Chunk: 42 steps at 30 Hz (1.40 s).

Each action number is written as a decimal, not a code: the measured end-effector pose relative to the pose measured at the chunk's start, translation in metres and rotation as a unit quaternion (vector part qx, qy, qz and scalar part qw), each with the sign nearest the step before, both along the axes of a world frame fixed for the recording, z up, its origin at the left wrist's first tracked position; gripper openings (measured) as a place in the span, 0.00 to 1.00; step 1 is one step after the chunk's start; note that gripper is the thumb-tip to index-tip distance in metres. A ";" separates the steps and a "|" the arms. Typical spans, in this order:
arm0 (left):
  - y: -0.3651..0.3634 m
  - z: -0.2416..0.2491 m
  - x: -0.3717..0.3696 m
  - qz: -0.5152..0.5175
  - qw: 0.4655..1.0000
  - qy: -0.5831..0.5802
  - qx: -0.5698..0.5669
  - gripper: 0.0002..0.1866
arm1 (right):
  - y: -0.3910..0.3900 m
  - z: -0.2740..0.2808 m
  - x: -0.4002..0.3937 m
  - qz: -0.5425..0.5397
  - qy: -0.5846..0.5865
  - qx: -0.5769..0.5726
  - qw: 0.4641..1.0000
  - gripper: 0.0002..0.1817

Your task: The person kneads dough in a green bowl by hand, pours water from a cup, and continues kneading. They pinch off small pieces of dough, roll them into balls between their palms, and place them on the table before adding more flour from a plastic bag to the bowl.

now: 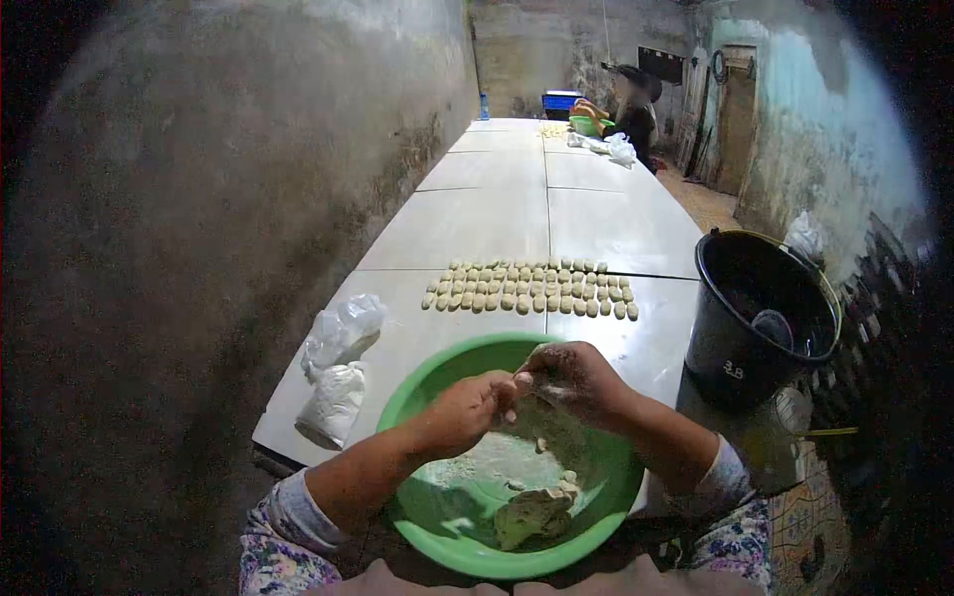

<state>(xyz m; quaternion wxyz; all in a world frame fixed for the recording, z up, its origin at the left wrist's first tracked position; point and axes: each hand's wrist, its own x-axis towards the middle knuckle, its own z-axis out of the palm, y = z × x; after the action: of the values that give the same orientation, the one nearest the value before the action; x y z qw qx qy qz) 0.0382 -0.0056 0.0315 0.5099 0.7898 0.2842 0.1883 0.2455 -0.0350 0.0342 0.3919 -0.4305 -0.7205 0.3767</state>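
Over a wide green basin (399, 487), my left hand (475, 409) and my right hand (576, 379) meet at the fingertips. Both are closed in a pinch, and a small pale bit that looks like dough shows between them, mostly hidden by the fingers. Flour dusts my right hand. In the bottom of the basin lies a lump of dough (534, 517), with loose flour and a few small scraps around it. Beyond the basin, several small oval dough pieces (532, 288) sit in rows on the white table (616, 228).
An open bag of flour (333, 405) and a crumpled clear plastic bag (343, 328) lie left of the basin. To the right stands a large black bucket (735, 348). At the table's far end a person (636, 119) is beside another green basin (586, 126). A wall (248, 199) runs along the left.
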 end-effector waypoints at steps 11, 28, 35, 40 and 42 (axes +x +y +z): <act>0.015 -0.025 0.001 -0.021 0.997 -0.066 -0.039 0.16 | 0.005 -0.003 -0.001 0.047 0.042 -0.011 0.998 0.09; 0.003 0.006 0.002 -0.004 0.983 -0.031 -0.179 0.18 | -0.003 0.011 -0.002 0.022 0.064 -0.062 0.996 0.13; 0.003 -0.006 0.002 -0.041 0.996 -0.043 -0.070 0.16 | -0.001 0.002 -0.002 0.038 0.074 -0.031 0.996 0.10; 0.003 -0.004 0.003 -0.021 0.998 0.001 -0.056 0.15 | 0.000 0.007 -0.007 -0.054 0.019 -0.057 0.997 0.20; -0.003 -0.003 0.006 -0.046 0.999 -0.016 -0.008 0.15 | -0.004 0.014 -0.007 -0.032 -0.175 -0.042 0.983 0.25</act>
<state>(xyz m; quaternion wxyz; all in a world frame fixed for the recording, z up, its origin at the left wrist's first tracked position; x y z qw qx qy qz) 0.0441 -0.0083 0.0283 0.5285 0.7950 0.2409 0.1749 0.2383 -0.0389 0.0479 0.2528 -0.5285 -0.7475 0.3130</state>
